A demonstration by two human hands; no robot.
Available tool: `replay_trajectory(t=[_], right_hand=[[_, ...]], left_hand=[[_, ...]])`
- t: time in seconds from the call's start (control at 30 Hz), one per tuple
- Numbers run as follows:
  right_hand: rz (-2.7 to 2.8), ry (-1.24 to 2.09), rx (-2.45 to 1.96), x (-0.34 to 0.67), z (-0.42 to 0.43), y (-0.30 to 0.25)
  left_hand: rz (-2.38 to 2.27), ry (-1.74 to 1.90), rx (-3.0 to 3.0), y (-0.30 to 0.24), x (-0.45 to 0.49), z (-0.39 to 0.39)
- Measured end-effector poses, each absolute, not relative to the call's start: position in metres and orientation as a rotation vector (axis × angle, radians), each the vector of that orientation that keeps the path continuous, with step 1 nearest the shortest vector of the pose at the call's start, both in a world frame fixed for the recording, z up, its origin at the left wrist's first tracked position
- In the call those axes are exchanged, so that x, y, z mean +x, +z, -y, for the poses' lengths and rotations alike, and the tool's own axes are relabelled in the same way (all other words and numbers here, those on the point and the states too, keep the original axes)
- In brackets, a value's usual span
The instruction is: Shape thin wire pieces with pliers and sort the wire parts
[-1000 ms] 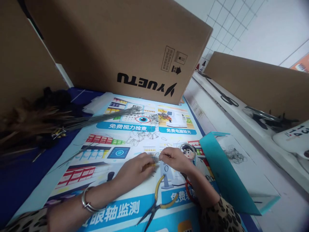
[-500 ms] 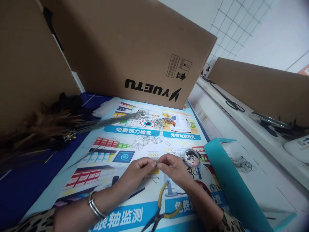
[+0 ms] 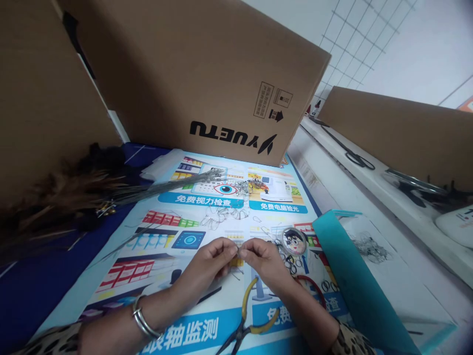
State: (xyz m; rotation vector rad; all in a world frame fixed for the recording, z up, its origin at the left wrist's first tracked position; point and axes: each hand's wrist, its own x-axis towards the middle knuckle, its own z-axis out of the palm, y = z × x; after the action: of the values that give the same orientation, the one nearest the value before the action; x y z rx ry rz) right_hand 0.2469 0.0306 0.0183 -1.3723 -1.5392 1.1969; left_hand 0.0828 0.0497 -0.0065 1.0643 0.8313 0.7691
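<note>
My left hand [image 3: 216,261] and my right hand [image 3: 263,261] meet at the fingertips over the printed mat, both pinched closed. Between them is a tiny dark bit that looks like thin wire; the fingers hide most of it. Just below my right hand lie pliers [image 3: 242,323] with yellow handles, handles spread apart. Beyond my hands, loose bent wire pieces [image 3: 225,216] are scattered. A bundle of straight grey wires [image 3: 181,183] reaches in from the left. A round tin [image 3: 294,241] with a cartoon face sits beside my right hand, with small dark rings [image 3: 293,265] near it.
A large cardboard box [image 3: 207,79] stands at the back. On the right, an open teal-edged box [image 3: 364,286] holds a tangle of wire [image 3: 373,248]. Scissors [image 3: 356,159] lie on the white ledge. Brown feathery material [image 3: 55,197] lies at the left. A red band [image 3: 314,286] is partly behind my right forearm.
Both hands stay pinched together in nearly the same spot, with slight shifts of the fingers. My right forearm has moved a little lower, showing more of the rings and red band.
</note>
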Motion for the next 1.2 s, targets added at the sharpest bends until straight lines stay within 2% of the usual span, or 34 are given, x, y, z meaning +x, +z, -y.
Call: replay_trajectory(t=[0.6,0.97,1.2], right_hand=[[1.705,1.023,-1.54,0.24,-0.026,0.009],[1.644,1.147,-1.485,0.236,-0.024,0.012],[1.641,1.113,-1.515,0.235,-0.023,0.013]], left_hand=[[-0.99,0.864,1.583,-0.009,0.079,-0.051],[-0.877,0.802,1.333,-0.012,0.079,-0.05],[-0.894,0.783,1.332,-0.011,0.079,-0.05]])
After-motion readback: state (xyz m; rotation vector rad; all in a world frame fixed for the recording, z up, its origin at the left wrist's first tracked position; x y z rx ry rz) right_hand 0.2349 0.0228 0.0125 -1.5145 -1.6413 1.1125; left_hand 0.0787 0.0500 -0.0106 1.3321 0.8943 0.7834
